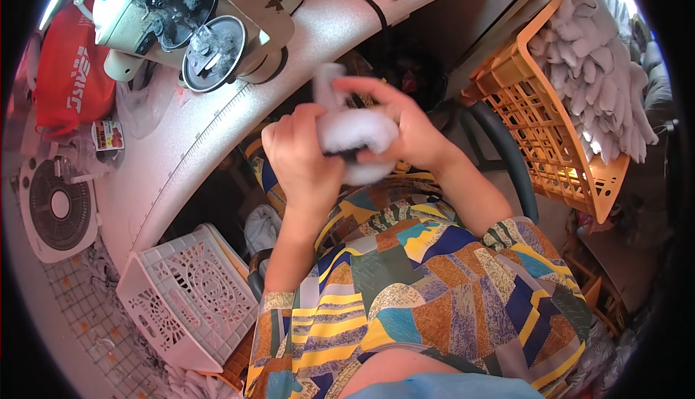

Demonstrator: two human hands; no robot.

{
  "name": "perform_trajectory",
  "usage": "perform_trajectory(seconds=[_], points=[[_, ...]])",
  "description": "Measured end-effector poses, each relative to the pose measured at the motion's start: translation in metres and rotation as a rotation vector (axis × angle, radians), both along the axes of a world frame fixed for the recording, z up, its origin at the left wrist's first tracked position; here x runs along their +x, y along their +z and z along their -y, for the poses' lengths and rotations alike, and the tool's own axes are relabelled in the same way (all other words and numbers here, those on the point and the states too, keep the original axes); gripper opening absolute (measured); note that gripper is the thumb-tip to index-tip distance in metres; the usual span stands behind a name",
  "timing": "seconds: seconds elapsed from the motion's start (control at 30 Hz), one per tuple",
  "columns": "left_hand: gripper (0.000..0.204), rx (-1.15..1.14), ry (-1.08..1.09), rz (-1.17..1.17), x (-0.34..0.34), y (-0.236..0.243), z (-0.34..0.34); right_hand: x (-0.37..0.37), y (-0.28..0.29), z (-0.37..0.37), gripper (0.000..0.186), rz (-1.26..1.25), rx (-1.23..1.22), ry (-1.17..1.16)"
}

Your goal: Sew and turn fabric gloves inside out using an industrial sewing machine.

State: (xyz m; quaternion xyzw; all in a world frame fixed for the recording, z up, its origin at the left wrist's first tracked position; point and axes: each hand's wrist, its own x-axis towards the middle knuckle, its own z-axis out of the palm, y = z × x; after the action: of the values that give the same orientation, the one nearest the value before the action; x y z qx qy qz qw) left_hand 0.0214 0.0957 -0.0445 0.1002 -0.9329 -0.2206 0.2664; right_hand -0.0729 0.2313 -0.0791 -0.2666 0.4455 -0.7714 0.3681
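Between my two hands is a fluffy white knit piece (353,130), bunched and curled, held above my lap just off the table edge. It could be a sock or a glove; its folds hide which. My left hand (298,151) is closed round its left side. On the other side my right hand (414,133) grips it with the thumb below, the index finger stretched across the top. A narrow end of the piece sticks up past my fingers, slightly blurred. Similar pale knit pieces (590,66) fill an orange plastic basket (536,135) at the right.
A cream machine (134,26) with a lint-covered round dial (215,53) stands on the white table (163,156). Left of it are a red bag (72,73) and a small fan (59,207). A white plastic crate (190,294) sits low at left. A dark curved chair arm (507,153) is near my right forearm.
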Motion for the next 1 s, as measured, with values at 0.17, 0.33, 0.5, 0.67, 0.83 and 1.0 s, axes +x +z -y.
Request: perform_trajectory(seconds=[0.17, 0.33, 0.5, 0.67, 0.83, 1.0], points=[[0.037, -0.198, -0.124, -0.132, 0.007, -0.016, -0.032, 0.004, 0.002, 0.007, 0.038, -0.491, 0.311, -0.629], [0.037, -0.248, -0.233, -0.223, 0.01, -0.018, -0.037, 0.002, -0.017, 0.021, 0.027, -0.948, 0.309, -1.078], [0.025, -0.307, -0.137, -0.251, 0.005, -0.008, -0.019, -0.003, 0.016, 0.006, 0.037, -1.398, 0.276, -0.904], [0.024, -0.247, -0.167, -0.326, 0.002, -0.011, -0.024, -0.006, 0.017, 0.007, 0.038, -1.358, 0.106, -0.75], [0.036, -0.165, -0.261, -0.348, 0.01, -0.01, -0.037, -0.001, 0.02, 0.014, 0.038, -1.156, 0.143, -0.869], [0.039, -0.108, -0.299, -0.379, 0.012, -0.015, -0.032, -0.001, 0.026, 0.025, 0.046, -1.06, 0.215, -0.863]])
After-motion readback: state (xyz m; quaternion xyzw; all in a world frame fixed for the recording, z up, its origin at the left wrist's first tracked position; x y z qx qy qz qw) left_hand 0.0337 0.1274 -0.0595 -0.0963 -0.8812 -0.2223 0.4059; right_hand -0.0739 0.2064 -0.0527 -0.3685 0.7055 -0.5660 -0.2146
